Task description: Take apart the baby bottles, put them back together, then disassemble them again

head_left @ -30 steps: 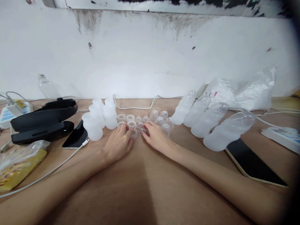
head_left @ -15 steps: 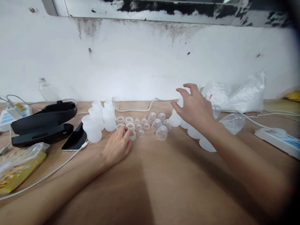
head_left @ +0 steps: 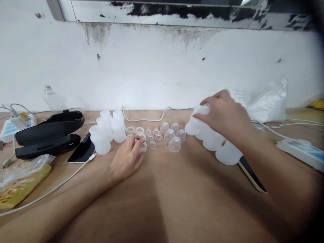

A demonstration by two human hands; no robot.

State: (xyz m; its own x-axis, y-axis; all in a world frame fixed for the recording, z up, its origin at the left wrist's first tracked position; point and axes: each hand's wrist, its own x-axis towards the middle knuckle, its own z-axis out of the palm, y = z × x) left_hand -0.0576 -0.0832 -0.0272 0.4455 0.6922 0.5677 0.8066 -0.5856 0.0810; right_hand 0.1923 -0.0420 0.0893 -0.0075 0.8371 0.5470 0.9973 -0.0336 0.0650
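My left hand (head_left: pixel 128 155) rests on the table with its fingers curled over the clear rings (head_left: pixel 139 130); what its fingertips hold, if anything, is hidden. At the right, my right hand (head_left: pixel 225 114) reaches over a group of white frosted bottles (head_left: pixel 212 140), thumb and fingers apart around the top of one at the back. Small clear nipples (head_left: pixel 152 144) stand right of the rings, and beside them are several clear domed caps (head_left: pixel 174 144). More white bottles (head_left: pixel 101 140) stand left of the rings.
A black case (head_left: pixel 48 130), a phone (head_left: pixel 82 150) and a yellow bag (head_left: pixel 25 182) lie at the left. A clear plastic bag (head_left: pixel 268 101) and a power strip (head_left: pixel 301 152) are at the right. Another phone (head_left: pixel 251 175) lies partly under my right forearm. White cables cross the table.
My right hand has moved right and its fingers have come down around the top of a back bottle. More of the right phone shows. My left hand has hardly moved.
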